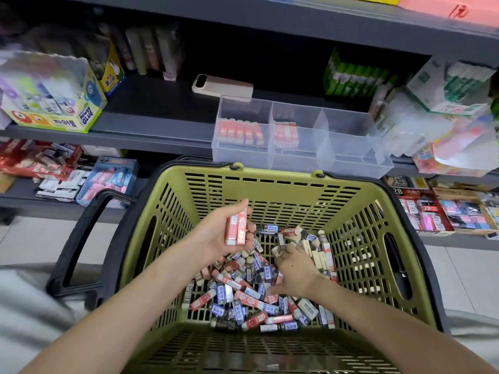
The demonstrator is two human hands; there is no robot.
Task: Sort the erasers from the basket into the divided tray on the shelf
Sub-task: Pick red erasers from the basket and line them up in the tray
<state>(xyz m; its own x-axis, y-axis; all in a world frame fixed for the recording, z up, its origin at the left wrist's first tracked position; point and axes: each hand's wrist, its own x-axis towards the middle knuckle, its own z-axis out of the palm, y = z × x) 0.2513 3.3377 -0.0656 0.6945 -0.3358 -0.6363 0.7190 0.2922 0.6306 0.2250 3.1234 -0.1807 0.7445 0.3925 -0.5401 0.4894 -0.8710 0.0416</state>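
Head view: the left hand (216,236) grips 2 red erasers (237,228) over the green basket (272,193). The right hand (295,271) reaches into the eraser pile (237,295) in the basket; I cannot tell its grip. Beyond, the divided tray (348,157) on the shelf (162,122) holds red erasers in its left and middle compartments.

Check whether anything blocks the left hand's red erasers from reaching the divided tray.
Only the green slotted plastic basket's far wall lies between the red-sleeved erasers in the left hand and the clear open-topped tray.

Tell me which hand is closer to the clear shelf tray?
Left. The left hand, holding red erasers, is raised below the tray; the right hand is lower, in the basket among loose erasers.
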